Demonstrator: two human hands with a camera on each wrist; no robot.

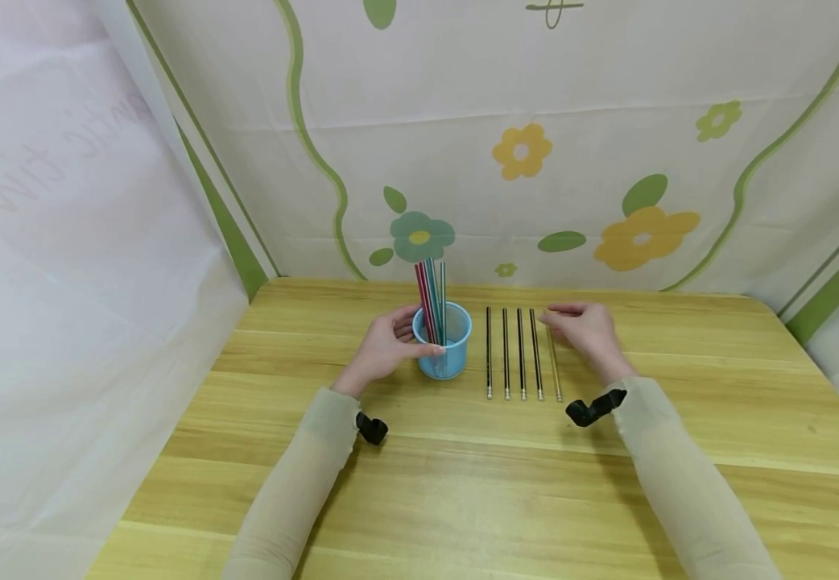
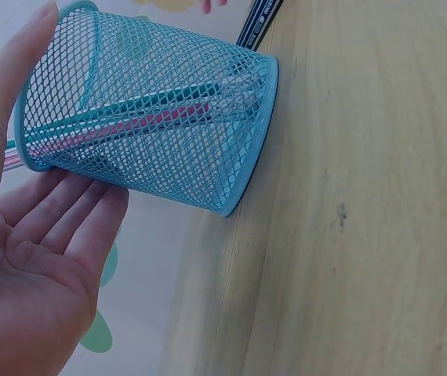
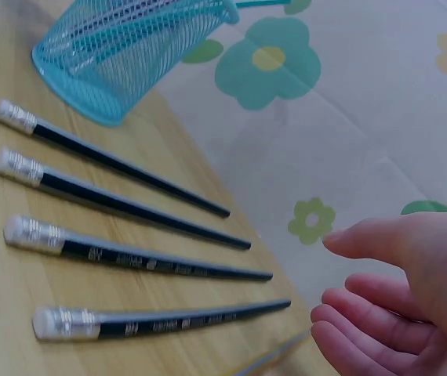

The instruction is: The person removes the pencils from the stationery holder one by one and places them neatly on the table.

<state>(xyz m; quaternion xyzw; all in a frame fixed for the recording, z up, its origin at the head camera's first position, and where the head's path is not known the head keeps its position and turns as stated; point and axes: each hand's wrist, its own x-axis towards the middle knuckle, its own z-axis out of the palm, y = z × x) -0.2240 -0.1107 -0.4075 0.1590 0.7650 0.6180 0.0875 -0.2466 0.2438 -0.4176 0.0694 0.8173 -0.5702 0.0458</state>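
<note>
My left hand (image 1: 382, 348) holds a light-blue mesh pencil cup (image 1: 454, 360), thumb at the near side of its rim and fingers around the far left side. Red and teal pencils (image 1: 431, 300) lean inside the cup, eraser ends down. To its right, several black pencils (image 1: 521, 354) lie side by side, their white erasers toward me. At the right end of that row is a gold pencil (image 1: 554, 364). My right hand (image 1: 589, 332) is at its far end, and in the right wrist view thumb and fingers (image 3: 357, 337) are spread apart there.
The wooden table (image 1: 463, 483) reaches back to a white cloth (image 1: 463, 97) printed with flowers and green vines. More white cloth (image 1: 50, 322) hangs along the left side. A black wrist strap mount (image 1: 593, 408) juts out from the right sleeve.
</note>
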